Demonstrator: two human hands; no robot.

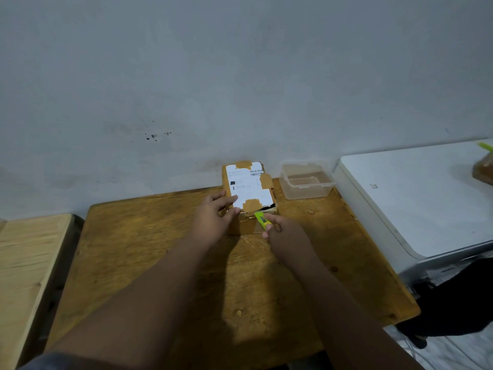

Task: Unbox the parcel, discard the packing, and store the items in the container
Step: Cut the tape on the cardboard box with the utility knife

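A brown cardboard parcel point(252, 192) with a white shipping label and brown tape patches lies at the far edge of the wooden table point(160, 263). My left hand point(214, 218) rests flat on its near-left corner, fingers spread over the label. My right hand point(282, 231) grips a bright green box cutter point(262, 220), whose tip touches the parcel's near edge, where a dark torn gap shows at the right corner. A clear plastic container point(306, 182), without a lid, stands just right of the parcel.
A white appliance top point(416, 198) adjoins the table on the right, with a brown bag point(484, 170) and something green at its far right. A lighter wooden surface point(26, 263) sits to the left. A grey wall runs right behind the parcel.
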